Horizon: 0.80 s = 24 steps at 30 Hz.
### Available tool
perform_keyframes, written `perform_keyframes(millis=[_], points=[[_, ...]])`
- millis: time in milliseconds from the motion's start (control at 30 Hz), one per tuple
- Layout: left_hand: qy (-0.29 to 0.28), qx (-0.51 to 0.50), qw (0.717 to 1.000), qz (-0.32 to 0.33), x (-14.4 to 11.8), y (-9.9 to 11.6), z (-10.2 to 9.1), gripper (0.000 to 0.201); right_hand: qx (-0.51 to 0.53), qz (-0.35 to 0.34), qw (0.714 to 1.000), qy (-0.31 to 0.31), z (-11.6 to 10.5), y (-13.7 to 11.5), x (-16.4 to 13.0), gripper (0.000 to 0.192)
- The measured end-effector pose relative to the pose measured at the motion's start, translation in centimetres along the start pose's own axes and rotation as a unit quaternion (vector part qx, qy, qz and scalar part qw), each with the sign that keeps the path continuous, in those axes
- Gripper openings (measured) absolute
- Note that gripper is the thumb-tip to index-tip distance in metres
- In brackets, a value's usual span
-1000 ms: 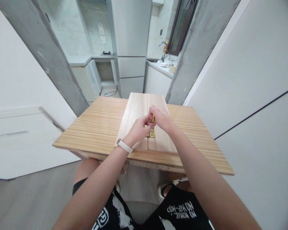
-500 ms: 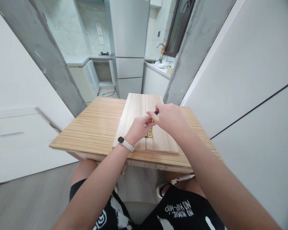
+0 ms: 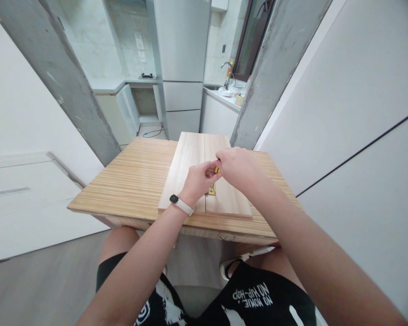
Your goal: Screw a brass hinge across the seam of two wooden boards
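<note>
1. A small yellow tool (image 3: 217, 170) is gripped by the right hand (image 3: 236, 167), fingers curled over it; its tip is hidden.
2. The left hand (image 3: 199, 179) is closed beside it, fingertips touching the tool from the left.
3. Directly beneath lies a brass hinge (image 3: 212, 190), across the seam between two wooden boards (image 3: 190, 156); the seam runs near to far.
4. The boards rest on a striped table (image 3: 132, 176).

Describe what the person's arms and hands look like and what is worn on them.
Both forearms are bare, with no sleeves or gloves in view. The left hand has a slim white band with a small dark rectangular face strapped round the wrist. The right hand shows no ring, band or watch from this angle.
</note>
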<state>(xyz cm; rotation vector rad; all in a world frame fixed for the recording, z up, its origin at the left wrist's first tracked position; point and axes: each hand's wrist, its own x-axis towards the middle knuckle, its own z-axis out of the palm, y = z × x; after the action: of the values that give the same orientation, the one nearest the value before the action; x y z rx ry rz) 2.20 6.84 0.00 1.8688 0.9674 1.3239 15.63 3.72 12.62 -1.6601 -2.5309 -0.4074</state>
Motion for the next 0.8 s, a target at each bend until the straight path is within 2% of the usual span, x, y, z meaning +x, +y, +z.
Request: perform_keyframes(millis=[100, 200, 333, 567, 700, 800], points=[[0.013, 0.022, 1.000, -0.013, 0.2, -0.2, 0.2, 0.015, -0.003, -0.013, 1.000, -0.013, -0.4, 0.2, -0.1, 0.023], [0.001, 0.014, 1.000, -0.017, 0.4, -0.3, 0.0, 0.016, -0.003, -0.033, 0.999, -0.016, -0.3, 0.4, 0.0, 0.020], [-0.044, -0.043, 0.998, -0.017, 0.5, -0.5, -0.9, 0.020, 0.017, -0.061, 0.998, -0.017, -0.2, 0.9, 0.1, 0.015], [-0.126, -0.131, 0.983, -0.007, 1.3, -0.9, -1.5, 0.030, 0.050, -0.118, 0.992, -0.017, 0.1, 1.8, 0.4, 0.025], [-0.124, -0.125, 0.984, 0.004, 1.4, -1.0, -1.2, 0.031, 0.095, -0.149, 0.984, -0.005, 0.5, 2.4, 0.4, 0.026], [-0.108, -0.095, 0.990, -0.001, 1.1, -0.8, -1.2, 0.028, 0.117, -0.147, 0.982, -0.006, 0.7, 2.4, 0.4, 0.024]])
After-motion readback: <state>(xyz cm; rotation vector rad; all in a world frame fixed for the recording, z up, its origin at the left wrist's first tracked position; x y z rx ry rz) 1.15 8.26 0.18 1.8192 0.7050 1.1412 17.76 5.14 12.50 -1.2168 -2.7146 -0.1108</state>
